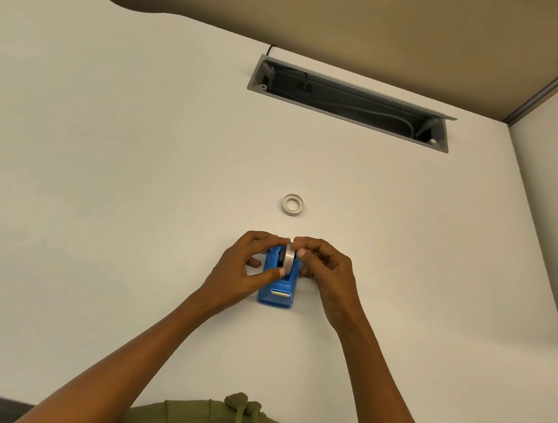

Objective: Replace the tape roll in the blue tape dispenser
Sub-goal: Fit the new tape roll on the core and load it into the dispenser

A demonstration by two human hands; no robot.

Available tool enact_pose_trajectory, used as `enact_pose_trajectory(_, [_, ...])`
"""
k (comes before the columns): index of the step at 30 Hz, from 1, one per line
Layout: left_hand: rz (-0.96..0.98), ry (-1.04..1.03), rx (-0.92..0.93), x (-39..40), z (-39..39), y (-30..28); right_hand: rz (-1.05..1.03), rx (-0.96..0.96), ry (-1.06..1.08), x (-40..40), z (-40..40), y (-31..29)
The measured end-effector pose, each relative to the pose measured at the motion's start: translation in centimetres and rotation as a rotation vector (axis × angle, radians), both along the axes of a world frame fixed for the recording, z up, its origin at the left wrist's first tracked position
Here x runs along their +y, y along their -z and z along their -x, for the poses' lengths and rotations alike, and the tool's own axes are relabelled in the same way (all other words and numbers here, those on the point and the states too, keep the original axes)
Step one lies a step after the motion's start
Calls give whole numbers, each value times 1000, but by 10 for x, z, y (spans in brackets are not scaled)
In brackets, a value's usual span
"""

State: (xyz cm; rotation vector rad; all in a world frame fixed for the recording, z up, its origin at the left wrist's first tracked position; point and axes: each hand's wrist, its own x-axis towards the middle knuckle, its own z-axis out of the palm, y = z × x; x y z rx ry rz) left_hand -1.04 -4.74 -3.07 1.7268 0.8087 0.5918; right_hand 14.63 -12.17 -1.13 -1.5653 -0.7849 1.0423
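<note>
Both hands are clamping together on the clear tape roll [289, 256] seated upright in the blue plastic tape dispenser [278, 287] on the white worktop [138, 162]: left hand [244, 269] is pinching it, right hand [323, 267] is steadying it, likely working the roll at its cradle. Second white tape roll [292, 205] is lying flat just beyond.

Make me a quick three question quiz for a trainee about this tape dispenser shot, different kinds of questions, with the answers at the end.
1. True or false: both hands are on the tape roll standing on edge in the blue tape dispenser.
2. Multiple choice: where is the second tape roll? A) in the left hand B) flat on the desk beyond the dispenser C) inside the open cable tray
3. Fill in: the dispenser's cutter end points ___ the person.

Key: 1 true; 2 B; 3 toward. The right hand pinches the roll from the other side.
</note>
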Motion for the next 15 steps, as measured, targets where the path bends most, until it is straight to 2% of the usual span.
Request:
enact_pose_trajectory(11, [4, -21, -12, 0, -2, 0, 29, -175, -92, 2, 3, -2])
enact_pose_trajectory(15, [4, -11, -5, 1, -1, 0, 54, -144, -39, 5, 3, 0])
